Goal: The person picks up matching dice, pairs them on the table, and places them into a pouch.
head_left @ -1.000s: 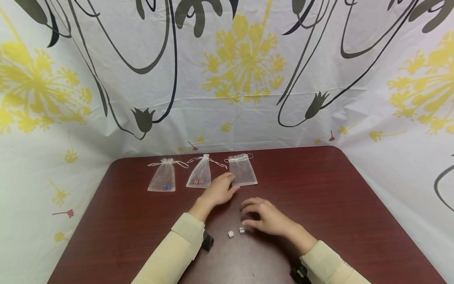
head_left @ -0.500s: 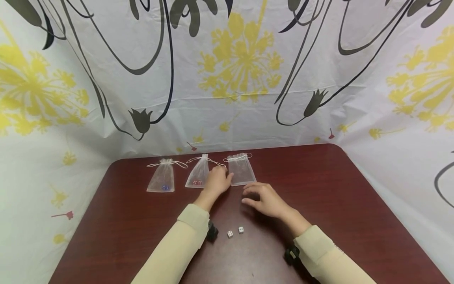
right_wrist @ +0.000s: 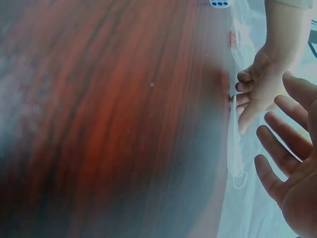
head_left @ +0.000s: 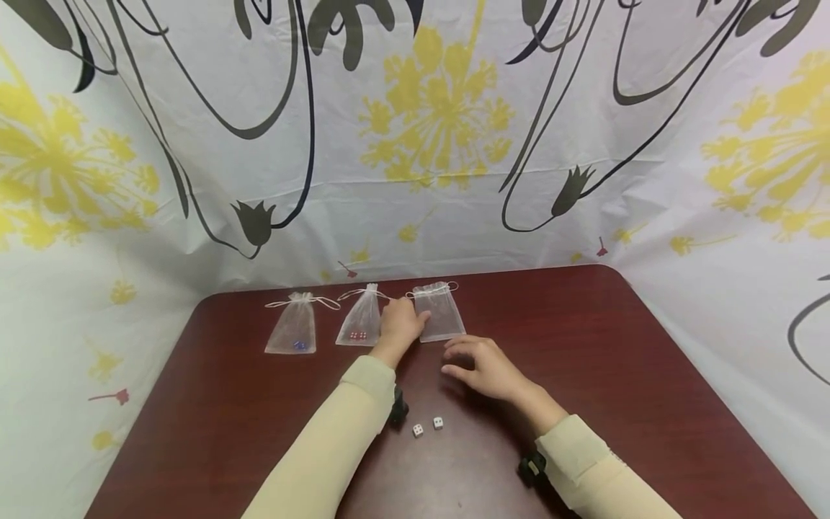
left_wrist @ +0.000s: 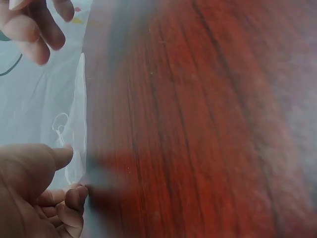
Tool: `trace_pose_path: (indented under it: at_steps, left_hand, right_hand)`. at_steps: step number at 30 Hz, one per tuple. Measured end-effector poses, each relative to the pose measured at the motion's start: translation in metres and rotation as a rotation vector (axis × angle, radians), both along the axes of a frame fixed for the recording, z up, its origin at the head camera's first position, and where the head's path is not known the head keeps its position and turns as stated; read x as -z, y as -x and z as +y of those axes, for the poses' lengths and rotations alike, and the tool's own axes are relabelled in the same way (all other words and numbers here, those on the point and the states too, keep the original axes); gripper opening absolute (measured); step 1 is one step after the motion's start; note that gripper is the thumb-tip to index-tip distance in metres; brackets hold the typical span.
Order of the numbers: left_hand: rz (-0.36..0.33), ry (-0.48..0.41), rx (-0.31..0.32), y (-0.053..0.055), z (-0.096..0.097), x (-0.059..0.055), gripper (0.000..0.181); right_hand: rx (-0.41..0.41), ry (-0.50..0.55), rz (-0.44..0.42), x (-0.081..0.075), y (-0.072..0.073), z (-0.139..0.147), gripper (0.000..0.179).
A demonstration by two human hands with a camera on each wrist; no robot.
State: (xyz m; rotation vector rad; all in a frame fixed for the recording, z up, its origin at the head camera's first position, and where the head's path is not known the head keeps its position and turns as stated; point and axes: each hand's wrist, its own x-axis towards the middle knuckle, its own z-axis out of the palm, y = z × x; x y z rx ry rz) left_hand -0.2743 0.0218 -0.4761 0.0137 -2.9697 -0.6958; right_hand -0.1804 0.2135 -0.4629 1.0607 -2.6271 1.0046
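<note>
Three sheer white drawstring bags lie in a row at the table's far side. My left hand [head_left: 398,324] is at the left edge of the right bag [head_left: 442,317]. In the left wrist view, its thumb and curled fingers stand apart beside the white mesh [left_wrist: 78,119]; no firm grip shows. My right hand [head_left: 485,369] hovers in front of that bag, its fingers [right_wrist: 280,144] spread and holding nothing. Two white dice [head_left: 418,430] lie on the table nearer me, between the forearms.
The middle bag [head_left: 361,321] holds red dice, and the left bag [head_left: 292,326] holds blue dice. Their white cords spread sideways. A patterned cloth [head_left: 447,216] hangs behind the dark red table [head_left: 583,346]. Dark wrist cameras sit at both cuffs.
My left hand has shifted slightly left and farther away, to the bag's upper left edge. The right hand has moved away from the white dice, toward the right bag.
</note>
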Motion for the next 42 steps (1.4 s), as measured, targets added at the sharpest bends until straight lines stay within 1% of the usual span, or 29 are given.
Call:
trace_pose_path:
  at_steps: [4,9,12,14,16,20,22,27,32,36,39,42]
  left_hand:
    - [-0.021,-0.019,-0.031,0.004,0.001,0.000,0.042]
    - [-0.055,-0.030,-0.069,0.005,0.002,0.000,0.035]
    - [-0.075,-0.007,-0.061,0.004,0.003,0.001,0.029]
    - [-0.069,0.009,-0.042,0.002,0.002,0.003,0.024]
    - [-0.057,0.021,-0.013,-0.001,0.001,0.005,0.024]
    - [0.033,-0.006,0.048,-0.008,-0.002,0.004,0.026]
    - [0.095,-0.037,0.077,-0.013,-0.005,0.003,0.023]
    - [0.236,-0.077,0.131,-0.022,-0.012,-0.005,0.019]
    - [0.355,-0.094,0.180,-0.032,-0.019,-0.015,0.018]
    - [0.434,-0.094,0.202,-0.040,-0.022,-0.022,0.017]
    - [0.486,-0.116,0.215,-0.047,-0.026,-0.026,0.017]
    - [0.523,-0.139,0.215,-0.054,-0.029,-0.029,0.016]
  right_hand:
    - [0.002,0.010,0.007,0.001,0.000,0.001,0.012]
    - [0.007,0.015,0.026,0.002,0.000,0.003,0.010]
    - [0.015,0.024,0.032,0.003,0.001,0.005,0.009]
    - [0.021,0.032,0.038,0.004,0.001,0.006,0.009]
    - [0.026,0.042,0.051,0.005,0.002,0.007,0.009]
    - [0.040,0.070,0.079,0.001,0.005,0.008,0.012]
    - [0.048,0.086,0.085,-0.002,0.006,0.008,0.015]
    - [0.082,0.123,0.113,-0.008,0.009,0.008,0.019]
    - [0.130,0.181,0.180,-0.013,0.013,0.007,0.019]
    - [0.154,0.238,0.228,-0.019,0.017,0.006,0.015]
    - [0.161,0.282,0.257,-0.024,0.020,0.004,0.012]
    - [0.175,0.333,0.284,-0.028,0.023,0.003,0.010]
